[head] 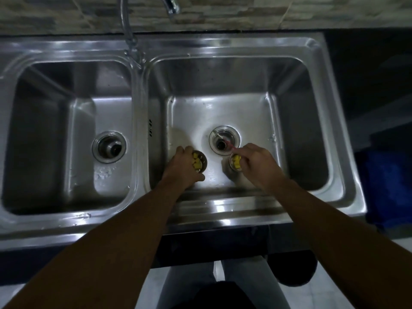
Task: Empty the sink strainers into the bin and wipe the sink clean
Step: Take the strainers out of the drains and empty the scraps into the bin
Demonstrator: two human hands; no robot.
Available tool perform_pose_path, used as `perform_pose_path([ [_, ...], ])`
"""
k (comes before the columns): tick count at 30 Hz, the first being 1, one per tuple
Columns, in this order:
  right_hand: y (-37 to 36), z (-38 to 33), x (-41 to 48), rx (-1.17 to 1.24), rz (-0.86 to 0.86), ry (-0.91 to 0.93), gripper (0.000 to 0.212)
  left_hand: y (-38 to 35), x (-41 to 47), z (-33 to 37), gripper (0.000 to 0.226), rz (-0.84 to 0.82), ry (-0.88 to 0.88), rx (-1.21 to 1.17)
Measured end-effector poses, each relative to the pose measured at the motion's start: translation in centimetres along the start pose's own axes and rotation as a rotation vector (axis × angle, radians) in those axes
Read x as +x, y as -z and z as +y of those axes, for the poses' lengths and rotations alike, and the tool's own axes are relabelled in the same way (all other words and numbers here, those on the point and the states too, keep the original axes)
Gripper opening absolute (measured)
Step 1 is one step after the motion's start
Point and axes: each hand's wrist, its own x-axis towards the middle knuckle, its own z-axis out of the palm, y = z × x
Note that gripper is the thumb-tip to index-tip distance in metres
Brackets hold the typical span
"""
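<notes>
A steel double sink [138, 121] fills the view. In the right basin, my left hand [182, 168] grips a small metal strainer [201, 161] holding yellow food bits. My right hand [256, 163] grips a second strainer [234, 162], also with yellow bits, just right of the first. Both strainers are near the basin floor, in front of the open right drain [224, 140]. A thin red-and-white stick [225, 141] lies across that drain, its near end at my right hand. The left drain [109, 147] is open too.
The tap spout [172, 5] hangs above the right basin's back edge, with its hose [128, 32] at the divider. White residue [103, 172] sits in the left basin. Something blue [388, 188] lies low at the right. A dark round shape [294, 268] sits under the counter.
</notes>
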Motion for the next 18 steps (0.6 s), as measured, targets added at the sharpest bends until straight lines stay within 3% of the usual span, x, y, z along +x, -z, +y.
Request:
perform_pose_path([
  [4, 1.4, -0.3, -0.1, 0.091, 0.188, -0.033, 0.031, 1.6, -1.7, 1.6, 0.093, 0.021, -0.052, -0.009],
  [13, 4.8, 0.5, -4.6, 0.337, 0.354, -0.136, 0.035, 3.4, -6.5, 8.4, 0.086, 0.127, -0.17, -0.019],
  [18, 6.4, 3.5, -9.6, 0.402, 0.428, -0.059, 0.041, 2.4, -9.2, 13.3, 0.093, 0.173, -0.23, -0.024],
])
